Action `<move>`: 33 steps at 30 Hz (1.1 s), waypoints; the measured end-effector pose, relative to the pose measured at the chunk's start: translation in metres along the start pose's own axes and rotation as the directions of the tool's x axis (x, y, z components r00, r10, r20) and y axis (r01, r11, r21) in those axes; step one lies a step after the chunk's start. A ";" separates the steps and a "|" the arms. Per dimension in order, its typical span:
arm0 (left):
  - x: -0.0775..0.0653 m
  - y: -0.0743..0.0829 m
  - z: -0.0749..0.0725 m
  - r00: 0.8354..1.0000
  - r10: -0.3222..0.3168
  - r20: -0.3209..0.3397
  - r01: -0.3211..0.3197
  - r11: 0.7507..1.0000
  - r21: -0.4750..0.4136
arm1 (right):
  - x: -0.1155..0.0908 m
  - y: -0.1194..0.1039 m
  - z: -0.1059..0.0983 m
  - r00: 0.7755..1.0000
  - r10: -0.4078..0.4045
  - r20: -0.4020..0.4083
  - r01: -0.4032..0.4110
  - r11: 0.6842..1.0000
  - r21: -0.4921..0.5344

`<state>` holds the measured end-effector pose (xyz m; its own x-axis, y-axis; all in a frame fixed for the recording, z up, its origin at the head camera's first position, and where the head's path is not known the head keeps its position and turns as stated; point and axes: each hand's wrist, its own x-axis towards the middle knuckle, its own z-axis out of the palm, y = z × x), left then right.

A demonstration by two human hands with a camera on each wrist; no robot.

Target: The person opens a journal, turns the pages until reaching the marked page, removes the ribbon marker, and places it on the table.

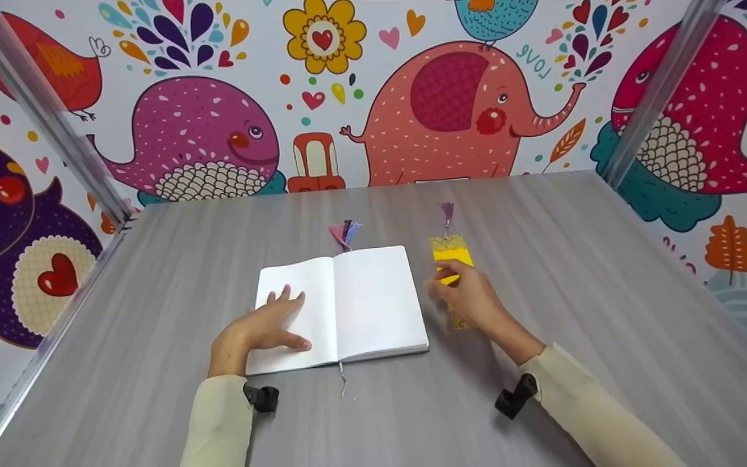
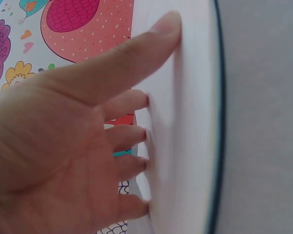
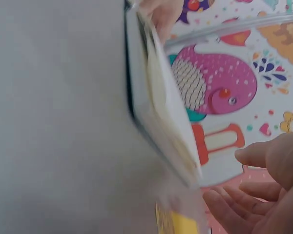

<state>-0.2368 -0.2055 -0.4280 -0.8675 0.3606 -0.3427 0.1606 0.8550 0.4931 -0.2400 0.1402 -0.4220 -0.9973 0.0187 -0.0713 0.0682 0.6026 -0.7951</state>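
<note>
An open notebook (image 1: 380,305) with blank white pages lies on the table. My left hand (image 1: 263,331) rests on its left page, fingers spread, with thumb and fingertips against the paper in the left wrist view. My right hand (image 1: 467,295) is over a yellow bookmark (image 1: 451,246) to the right of the notebook, covering its middle. Its thumb and fingers stand apart with nothing between them in the right wrist view. A purple tassel (image 1: 447,211) extends from the bookmark's far end. Another tassel (image 1: 345,232), pink and blue, sticks out past the notebook's top edge.
The grey tabletop (image 1: 172,272) runs back to a wall (image 1: 321,117) printed with cartoon animals. Metal corner posts (image 1: 665,91) stand at the table's back corners. A thin ribbon (image 1: 342,379) hangs from the notebook's near edge onto the table.
</note>
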 end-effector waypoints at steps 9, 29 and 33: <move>0.000 -0.002 -0.001 1.000 0.007 -0.004 -0.007 1.000 0.000 | -0.001 -0.009 0.033 0.991 0.068 0.116 -0.075 0.995 0.062; 0.001 0.001 0.000 1.000 -0.015 0.002 0.015 1.000 0.002 | 0.006 -0.002 0.057 0.997 0.057 -0.044 -0.051 0.990 0.134; 0.001 0.000 0.000 1.000 -0.017 -0.001 0.017 1.000 0.003 | 0.008 0.001 0.055 0.996 0.048 -0.069 -0.036 0.986 0.160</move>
<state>-0.2376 -0.2047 -0.4286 -0.8705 0.3459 -0.3501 0.1473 0.8619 0.4852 -0.2469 0.0967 -0.4565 -0.9925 0.1025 -0.0674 0.1077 0.4660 -0.8782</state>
